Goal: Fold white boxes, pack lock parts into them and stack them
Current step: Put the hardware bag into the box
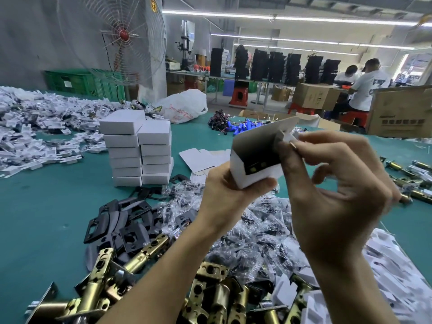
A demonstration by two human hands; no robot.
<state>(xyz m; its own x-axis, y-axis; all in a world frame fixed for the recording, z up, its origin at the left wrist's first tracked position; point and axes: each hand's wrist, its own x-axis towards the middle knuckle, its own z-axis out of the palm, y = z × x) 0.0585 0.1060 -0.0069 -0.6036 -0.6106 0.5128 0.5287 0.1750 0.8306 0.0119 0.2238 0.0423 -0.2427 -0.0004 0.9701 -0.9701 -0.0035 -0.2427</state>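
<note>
Folding step in hand: one white box (257, 148), half formed, was held up in the air above the worktop (46, 206), over the heap of parts, with nothing packed in it that I could make out. Its mouth faced up and toward the person, the long lid panel stood open at the far side, and the inside was dark. Left hand (224, 183) cupped the near lower corner from beneath, fingers curled under the bottom, thumb along the white near face, forearm rising from low centre. Right hand (332, 183) came in from the right, wrist bent, thumb and forefinger pinching the small flap (279, 137) at the box's right end. Its other fingers were loosely curled and held nothing. Judged next: tuck that flap inward and square the end, which calls for the left hand to steady the body while the right pushes along the crease. After that, filling. Parts lay close below: brass latches (145, 251), black plates (131, 235), bagged screws (245, 230). Flat blanks (201, 157) lay beyond the hands. The stack (140, 148) of closed boxes stood further left, two columns touching.
</note>
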